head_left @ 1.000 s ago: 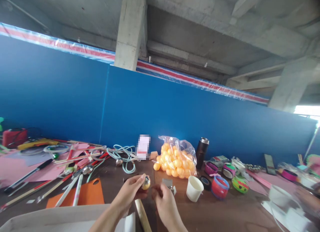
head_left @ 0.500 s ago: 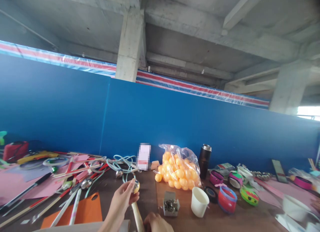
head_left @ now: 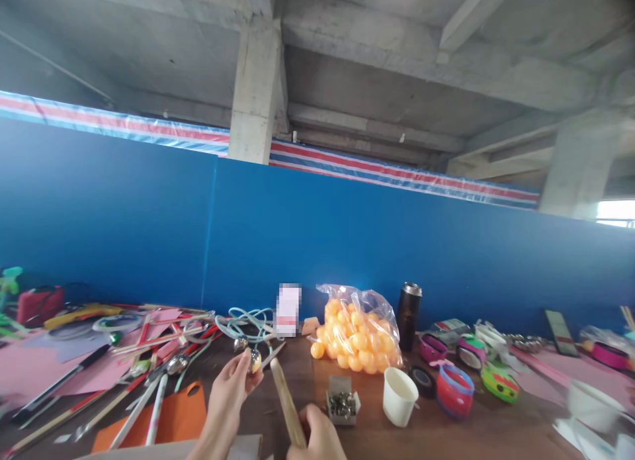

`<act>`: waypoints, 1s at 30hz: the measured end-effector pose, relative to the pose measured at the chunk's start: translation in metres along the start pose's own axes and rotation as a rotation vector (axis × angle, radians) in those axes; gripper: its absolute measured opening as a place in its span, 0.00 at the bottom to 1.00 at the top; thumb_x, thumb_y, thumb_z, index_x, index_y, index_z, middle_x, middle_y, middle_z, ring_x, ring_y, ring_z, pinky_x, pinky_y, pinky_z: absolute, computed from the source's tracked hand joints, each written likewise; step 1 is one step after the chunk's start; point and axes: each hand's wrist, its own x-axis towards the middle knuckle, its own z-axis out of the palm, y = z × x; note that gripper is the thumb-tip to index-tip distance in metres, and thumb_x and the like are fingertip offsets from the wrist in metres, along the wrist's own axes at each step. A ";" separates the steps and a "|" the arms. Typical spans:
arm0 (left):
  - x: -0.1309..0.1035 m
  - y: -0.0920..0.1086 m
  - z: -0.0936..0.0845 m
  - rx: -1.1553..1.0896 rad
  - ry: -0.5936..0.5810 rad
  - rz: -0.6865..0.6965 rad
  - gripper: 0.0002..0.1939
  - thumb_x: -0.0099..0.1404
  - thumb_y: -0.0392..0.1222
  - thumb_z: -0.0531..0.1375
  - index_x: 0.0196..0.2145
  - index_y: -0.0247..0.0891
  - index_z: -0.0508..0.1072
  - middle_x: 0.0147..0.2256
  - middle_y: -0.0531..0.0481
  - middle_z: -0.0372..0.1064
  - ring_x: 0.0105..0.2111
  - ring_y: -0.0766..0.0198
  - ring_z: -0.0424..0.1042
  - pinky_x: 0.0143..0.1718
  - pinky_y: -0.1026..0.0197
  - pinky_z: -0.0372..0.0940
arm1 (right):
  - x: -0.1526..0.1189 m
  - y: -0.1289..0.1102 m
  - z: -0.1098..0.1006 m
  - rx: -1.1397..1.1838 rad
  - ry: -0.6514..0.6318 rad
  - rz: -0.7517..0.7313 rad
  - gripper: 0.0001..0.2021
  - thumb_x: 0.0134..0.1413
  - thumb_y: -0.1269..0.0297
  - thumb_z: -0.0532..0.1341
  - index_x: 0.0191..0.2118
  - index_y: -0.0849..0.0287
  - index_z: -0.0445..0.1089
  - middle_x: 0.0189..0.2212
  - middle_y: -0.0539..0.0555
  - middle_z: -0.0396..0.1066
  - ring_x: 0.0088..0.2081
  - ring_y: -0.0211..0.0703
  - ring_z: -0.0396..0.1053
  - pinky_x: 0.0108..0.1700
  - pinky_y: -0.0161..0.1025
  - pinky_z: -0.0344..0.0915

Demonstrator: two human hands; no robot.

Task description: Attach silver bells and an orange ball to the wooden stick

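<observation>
In the lower middle, my left hand [head_left: 229, 392] pinches a shiny silver ball [head_left: 255, 361] with a yellowish side between thumb and fingers. My right hand [head_left: 317, 435] is closed around the lower part of a long wooden handle [head_left: 288, 404], which leans up and left towards the ball. By the handle's top lies a pale, pointed metal piece [head_left: 272, 355]; I cannot tell whether it is joined to the handle. Another silver ball [head_left: 241, 343] sits just beyond my left fingers. Right of my right hand stands a small open box [head_left: 342, 417] of small metal pieces.
A clear bag of orange balls [head_left: 357, 334] stands near the blue partition [head_left: 317, 241], beside a black flask [head_left: 409, 314]. A white cup [head_left: 399, 397], black tape [head_left: 421, 380] and colourful bands are at right. Sticks, pens and an orange sheet [head_left: 173, 414] crowd the left.
My left hand has shifted left and slightly down with the silver ball. My right hand has risen into fuller view, and the wooden handle has come up and right.
</observation>
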 end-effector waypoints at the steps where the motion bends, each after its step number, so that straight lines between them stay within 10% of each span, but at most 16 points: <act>1: 0.002 0.000 -0.001 -0.008 0.012 0.008 0.11 0.52 0.40 0.63 0.32 0.31 0.71 0.24 0.49 0.70 0.21 0.68 0.70 0.28 0.64 0.70 | 0.003 -0.002 -0.003 0.005 -0.004 -0.030 0.13 0.26 0.80 0.52 0.23 0.55 0.58 0.21 0.48 0.64 0.26 0.42 0.65 0.27 0.33 0.57; 13: 0.026 -0.012 -0.015 -0.176 0.121 0.017 0.03 0.59 0.33 0.57 0.28 0.31 0.70 0.26 0.50 0.67 0.26 0.72 0.69 0.43 0.58 0.67 | -0.004 -0.018 -0.005 -0.044 -0.021 -0.313 0.20 0.23 0.83 0.51 0.29 0.56 0.57 0.26 0.47 0.60 0.27 0.38 0.63 0.29 0.31 0.58; 30: 0.023 -0.010 -0.014 -0.176 0.065 0.025 0.02 0.58 0.32 0.58 0.30 0.32 0.71 0.29 0.49 0.68 0.28 0.71 0.70 0.44 0.56 0.68 | -0.004 -0.020 -0.005 0.022 0.044 -0.268 0.18 0.24 0.82 0.51 0.28 0.55 0.56 0.25 0.47 0.60 0.27 0.40 0.63 0.31 0.32 0.59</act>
